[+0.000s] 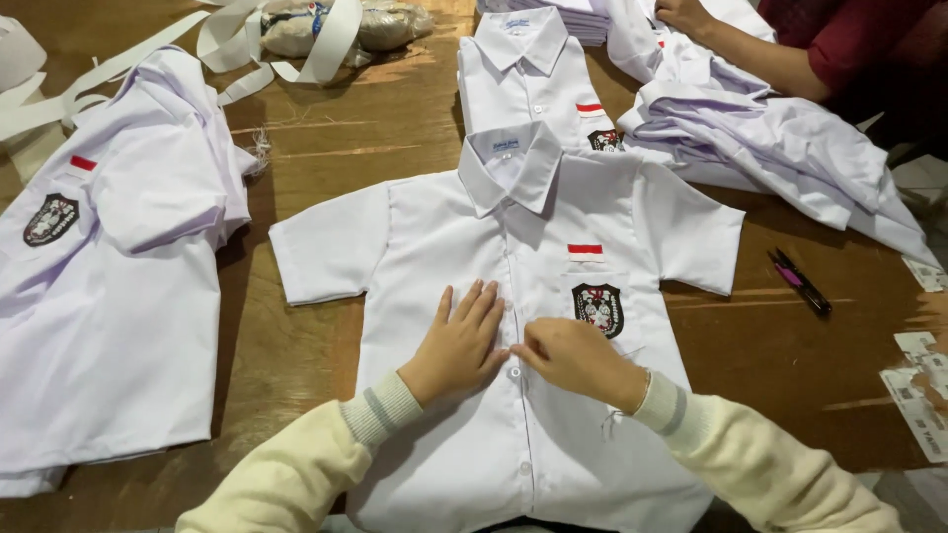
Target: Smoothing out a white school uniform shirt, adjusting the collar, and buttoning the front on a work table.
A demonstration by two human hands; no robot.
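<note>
white short-sleeved shirt (513, 296) spread flat, front up, in the middle of the brown wooden surface (336, 128), collar pointing away. left hand (459, 345) laid palm down on the placket, fingers straight and together. right hand (573, 357) just beside it, touching, fingertips pinched shut on the shirt's front edge near a button (513, 373). both forearms in cream sleeves coming up from the near edge. another white shirt (109, 276) to the left, folded one (538, 79) behind, black pen (800, 281) off right, another person's hand (681, 15) on a shirt pile top right.
</note>
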